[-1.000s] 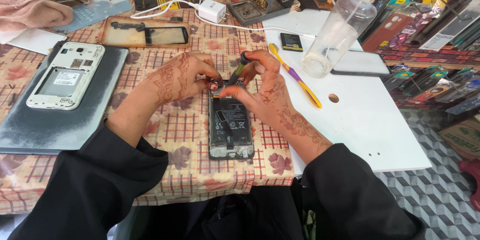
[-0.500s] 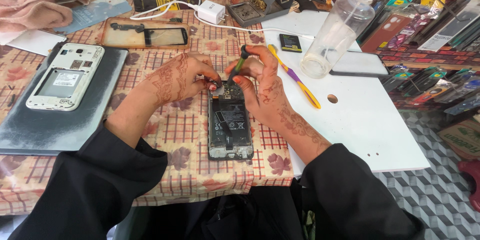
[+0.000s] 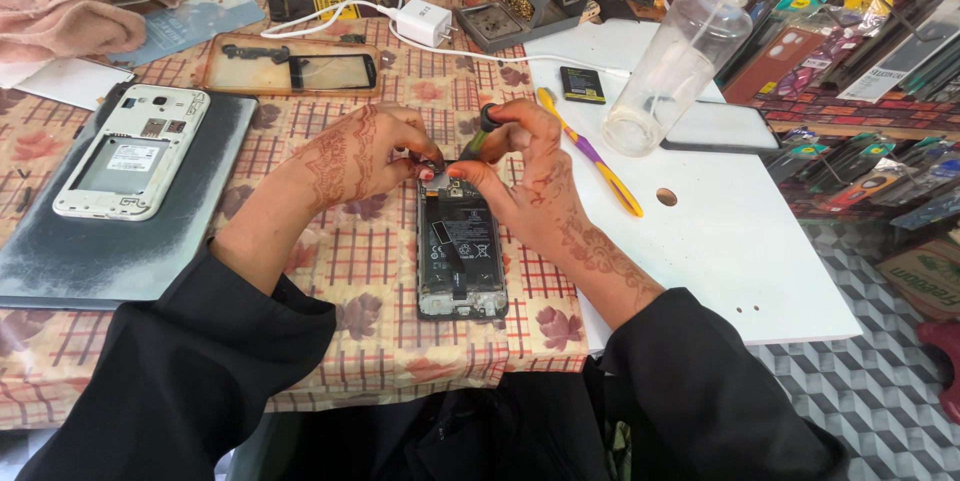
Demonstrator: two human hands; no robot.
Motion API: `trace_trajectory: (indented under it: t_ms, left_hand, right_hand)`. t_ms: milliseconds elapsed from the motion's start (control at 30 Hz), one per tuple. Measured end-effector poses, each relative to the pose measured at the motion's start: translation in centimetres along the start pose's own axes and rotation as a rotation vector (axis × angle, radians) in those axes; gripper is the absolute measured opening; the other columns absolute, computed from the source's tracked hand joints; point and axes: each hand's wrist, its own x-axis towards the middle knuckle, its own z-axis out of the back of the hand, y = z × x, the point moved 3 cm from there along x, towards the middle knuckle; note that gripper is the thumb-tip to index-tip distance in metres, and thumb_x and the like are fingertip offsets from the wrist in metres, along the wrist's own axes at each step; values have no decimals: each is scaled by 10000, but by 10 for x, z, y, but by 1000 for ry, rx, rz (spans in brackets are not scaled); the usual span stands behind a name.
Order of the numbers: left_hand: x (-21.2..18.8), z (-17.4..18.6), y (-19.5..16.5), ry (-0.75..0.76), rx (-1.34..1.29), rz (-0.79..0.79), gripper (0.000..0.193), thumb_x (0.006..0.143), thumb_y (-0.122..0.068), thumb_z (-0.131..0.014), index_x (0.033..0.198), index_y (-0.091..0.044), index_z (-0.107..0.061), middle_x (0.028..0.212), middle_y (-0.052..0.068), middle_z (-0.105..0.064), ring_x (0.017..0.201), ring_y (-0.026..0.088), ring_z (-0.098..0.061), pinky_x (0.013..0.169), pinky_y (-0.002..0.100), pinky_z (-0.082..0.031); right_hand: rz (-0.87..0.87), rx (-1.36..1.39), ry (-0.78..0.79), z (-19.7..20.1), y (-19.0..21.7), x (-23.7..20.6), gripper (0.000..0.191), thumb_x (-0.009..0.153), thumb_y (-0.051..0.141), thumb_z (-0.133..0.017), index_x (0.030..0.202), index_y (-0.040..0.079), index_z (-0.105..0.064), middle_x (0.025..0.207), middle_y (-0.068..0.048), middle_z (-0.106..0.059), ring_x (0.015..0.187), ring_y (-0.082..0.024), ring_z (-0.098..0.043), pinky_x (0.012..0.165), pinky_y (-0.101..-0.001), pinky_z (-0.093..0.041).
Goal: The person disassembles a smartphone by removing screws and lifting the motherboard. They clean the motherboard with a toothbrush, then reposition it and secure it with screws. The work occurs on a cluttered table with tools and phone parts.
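Observation:
An opened black phone (image 3: 460, 256) lies back-up on the checked tablecloth (image 3: 350, 261), its battery and boards showing. My right hand (image 3: 525, 176) is shut on a small screwdriver (image 3: 480, 133) with a green shaft and black cap, tip down at the phone's top end. Facing it, my left hand (image 3: 365, 153) pinches a small part at that same top edge, fingertips touching the phone. Both hands carry henna patterns and come out of black sleeves.
A white phone (image 3: 130, 151) with its back off rests on a dark mat (image 3: 110, 231) at left. A white board (image 3: 720, 231) at right holds a purple-yellow toothbrush (image 3: 590, 153), a clear spray bottle (image 3: 685, 66) and a small battery (image 3: 582, 84). A charger (image 3: 422, 21) and a phone frame (image 3: 290, 66) lie behind.
Both hands have stayed at the phone's top end. The right hand shifted slightly, and the screwdriver now stands more upright over the phone.

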Motion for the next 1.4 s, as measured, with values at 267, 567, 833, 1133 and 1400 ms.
trace_trajectory:
  t_ms: [267, 567, 833, 1133, 1400]
  left_hand:
    - [-2, 5, -2, -23, 137, -7, 279, 779, -145, -782, 1057, -130, -789, 987, 72, -698, 996, 287, -668, 875, 421, -517]
    - [-14, 27, 18, -116, 393, 221, 193, 819, -214, -762, 1008, -203, -803, 1036, 26, -741, 1077, 278, -662, 958, 442, -490]
    - [-26, 38, 34, 216, 199, 439, 236, 751, -212, -795, 970, -127, -769, 928, 80, -762, 890, 286, -728, 804, 416, -568]
    - [-27, 23, 47, 161, 230, 367, 237, 796, -152, -702, 1022, -112, -760, 988, 113, -755, 939, 303, -704, 819, 429, -540]
    - [-13, 0, 32, 276, -3, 286, 225, 785, -161, -782, 990, -68, -763, 886, 132, -764, 821, 266, -736, 759, 394, -568]
  right_hand:
    - [9, 363, 61, -2, -1, -2, 544, 1110, 30, -628, 1476, 102, -232, 1211, -120, -708, 1057, -181, -696, 1055, -319, -536]
    - [139, 136, 24, 2, 3, 0, 673, 955, 31, -762, 1373, 82, -237, 1155, -201, -661, 1039, -208, -681, 983, -344, -527]
    - [16, 304, 36, -5, -5, 1, 515, 1052, -30, -640, 1372, 114, -262, 1110, -155, -698, 992, -184, -700, 976, -358, -558]
    - [110, 163, 19, 4, 11, 4, 592, 989, 10, -681, 1333, 86, -206, 1119, -181, -629, 1040, -243, -647, 996, -382, -499]
    - [-9, 146, 1, -2, -4, 3, 622, 994, 21, -752, 1320, 103, -228, 951, -118, -667, 874, -182, -709, 825, -312, -566]
